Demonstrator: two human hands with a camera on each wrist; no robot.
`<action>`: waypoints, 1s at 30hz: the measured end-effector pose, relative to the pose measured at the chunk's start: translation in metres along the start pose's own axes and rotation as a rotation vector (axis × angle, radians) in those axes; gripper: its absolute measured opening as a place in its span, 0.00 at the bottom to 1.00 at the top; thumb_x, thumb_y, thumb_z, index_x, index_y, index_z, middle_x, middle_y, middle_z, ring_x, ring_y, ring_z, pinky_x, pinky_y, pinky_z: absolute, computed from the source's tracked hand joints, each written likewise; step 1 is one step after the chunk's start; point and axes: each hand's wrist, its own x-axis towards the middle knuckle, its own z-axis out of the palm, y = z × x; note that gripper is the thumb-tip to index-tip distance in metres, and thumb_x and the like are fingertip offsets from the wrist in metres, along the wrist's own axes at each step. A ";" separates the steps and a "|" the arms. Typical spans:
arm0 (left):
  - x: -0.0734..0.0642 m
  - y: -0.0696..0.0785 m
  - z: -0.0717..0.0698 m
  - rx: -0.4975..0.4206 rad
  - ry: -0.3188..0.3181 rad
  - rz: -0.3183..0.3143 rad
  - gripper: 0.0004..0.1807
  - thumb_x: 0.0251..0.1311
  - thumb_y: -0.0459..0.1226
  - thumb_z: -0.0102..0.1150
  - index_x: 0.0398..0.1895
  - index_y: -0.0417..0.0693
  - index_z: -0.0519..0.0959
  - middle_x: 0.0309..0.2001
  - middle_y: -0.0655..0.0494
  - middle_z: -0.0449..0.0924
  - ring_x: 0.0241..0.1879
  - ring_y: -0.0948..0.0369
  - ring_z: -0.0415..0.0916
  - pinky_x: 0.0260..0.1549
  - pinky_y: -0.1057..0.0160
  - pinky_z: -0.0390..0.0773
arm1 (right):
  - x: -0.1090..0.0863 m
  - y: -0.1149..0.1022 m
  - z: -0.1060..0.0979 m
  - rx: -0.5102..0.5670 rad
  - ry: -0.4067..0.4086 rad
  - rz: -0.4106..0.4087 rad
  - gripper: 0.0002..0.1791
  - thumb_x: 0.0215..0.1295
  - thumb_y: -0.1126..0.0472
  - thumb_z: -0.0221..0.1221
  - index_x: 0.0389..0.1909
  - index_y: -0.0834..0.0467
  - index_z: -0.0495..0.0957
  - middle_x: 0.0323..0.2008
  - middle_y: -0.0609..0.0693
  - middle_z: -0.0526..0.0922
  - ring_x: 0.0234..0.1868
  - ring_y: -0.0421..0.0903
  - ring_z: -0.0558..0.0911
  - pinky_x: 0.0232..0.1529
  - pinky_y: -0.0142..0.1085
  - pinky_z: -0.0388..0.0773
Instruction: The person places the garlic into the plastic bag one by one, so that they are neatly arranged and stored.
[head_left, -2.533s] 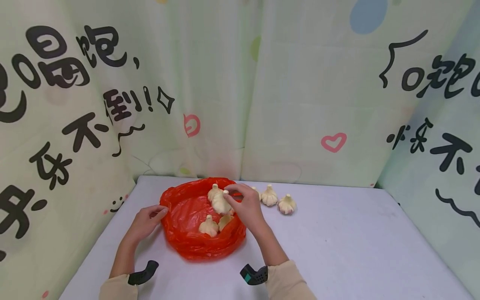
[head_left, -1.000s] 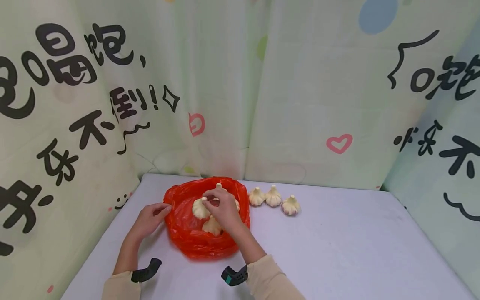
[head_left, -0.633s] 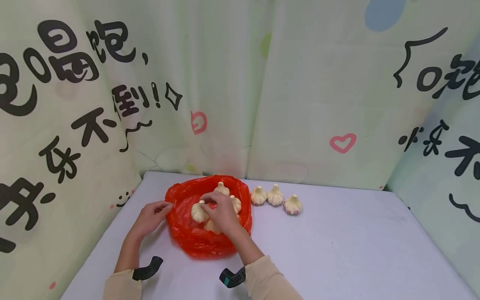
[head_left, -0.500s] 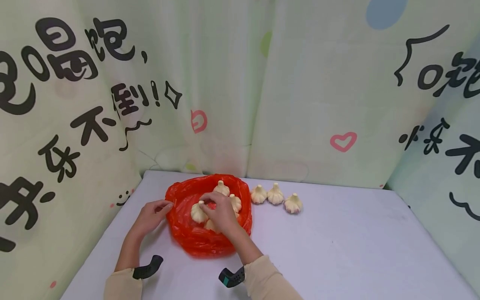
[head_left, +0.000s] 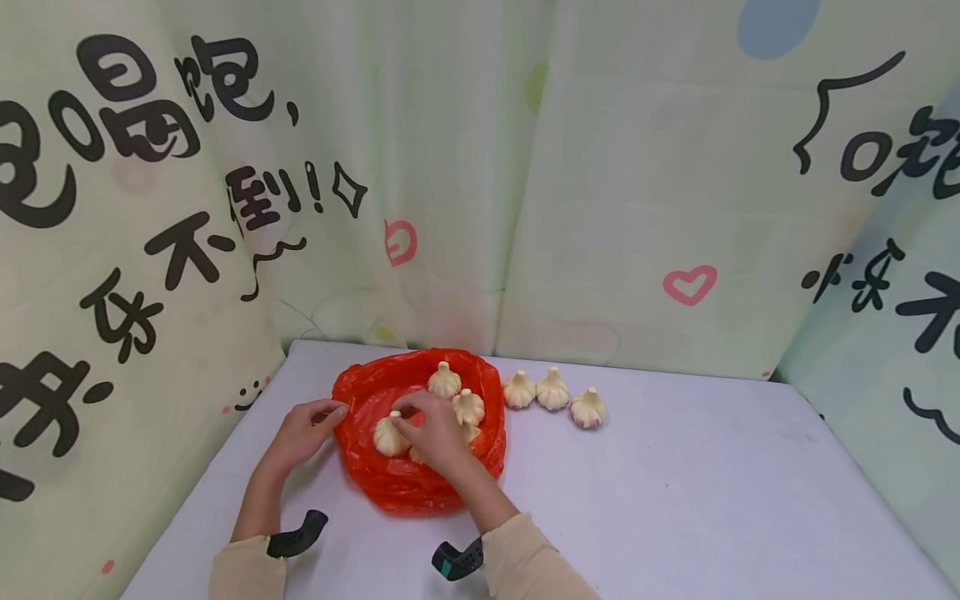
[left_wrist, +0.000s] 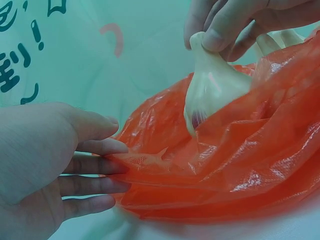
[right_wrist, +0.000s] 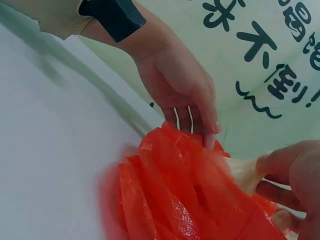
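Observation:
A red plastic bag (head_left: 420,492) stands with its mouth open at the back left of the table. My right hand (head_left: 437,433) pinches a garlic bulb (head_left: 388,437) by its stem, inside the bag's mouth. In the left wrist view, that bulb (left_wrist: 212,82) hangs stem up, its lower part behind the bag's rim. Several other bulbs lie in the bag, among them one at the back (head_left: 444,381); my right hand partly hides those at the front. My left hand (head_left: 298,435) touches the bag's left rim, its fingers (left_wrist: 95,185) nearly straight against the plastic.
Three garlic bulbs (head_left: 552,390) stand on the white table (head_left: 675,492) just right of the bag. A printed curtain (head_left: 600,208) hangs behind the table and along both sides. Each wrist wears a black camera mount (head_left: 297,536).
My right hand has carried the pinched bulb from the bag's right side to its left and lowered it. My left hand stays at the left rim. The head view has shifted slightly.

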 end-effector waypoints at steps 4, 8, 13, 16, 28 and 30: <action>0.000 0.002 -0.001 -0.002 -0.001 0.009 0.22 0.70 0.47 0.51 0.58 0.42 0.76 0.55 0.42 0.79 0.53 0.50 0.74 0.51 0.53 0.81 | 0.001 0.000 0.002 -0.016 -0.009 -0.015 0.08 0.63 0.59 0.64 0.43 0.51 0.83 0.41 0.44 0.84 0.42 0.39 0.79 0.47 0.36 0.83; 0.001 0.003 -0.002 -0.007 0.004 0.009 0.22 0.69 0.47 0.51 0.58 0.43 0.77 0.55 0.42 0.79 0.53 0.50 0.75 0.50 0.54 0.82 | 0.000 0.001 0.004 -0.026 -0.020 -0.010 0.09 0.63 0.59 0.64 0.43 0.50 0.83 0.42 0.43 0.84 0.43 0.40 0.79 0.47 0.35 0.83; 0.000 0.002 0.000 0.001 0.006 0.003 0.22 0.69 0.47 0.52 0.57 0.43 0.77 0.54 0.43 0.79 0.52 0.50 0.75 0.51 0.53 0.81 | -0.001 0.002 0.006 -0.037 -0.065 0.014 0.10 0.63 0.58 0.63 0.45 0.50 0.83 0.44 0.42 0.84 0.45 0.40 0.78 0.47 0.33 0.82; 0.000 0.002 0.000 0.003 0.004 0.002 0.21 0.69 0.47 0.52 0.57 0.43 0.77 0.54 0.43 0.80 0.52 0.51 0.75 0.50 0.54 0.82 | -0.002 0.004 0.006 -0.037 -0.083 0.021 0.10 0.63 0.58 0.63 0.45 0.51 0.83 0.45 0.43 0.84 0.46 0.40 0.78 0.48 0.33 0.82; -0.001 0.002 0.001 -0.006 0.003 0.013 0.22 0.69 0.47 0.52 0.57 0.42 0.77 0.54 0.42 0.80 0.52 0.51 0.75 0.49 0.54 0.82 | -0.006 0.002 -0.004 -0.063 -0.008 0.001 0.12 0.61 0.60 0.65 0.46 0.53 0.83 0.45 0.45 0.84 0.46 0.41 0.79 0.47 0.32 0.83; -0.002 0.000 0.000 -0.004 0.003 0.000 0.22 0.69 0.48 0.52 0.57 0.42 0.77 0.54 0.42 0.79 0.52 0.50 0.75 0.49 0.55 0.82 | -0.006 0.001 -0.006 -0.077 0.002 -0.017 0.12 0.61 0.61 0.64 0.47 0.54 0.83 0.45 0.45 0.85 0.46 0.41 0.80 0.48 0.32 0.82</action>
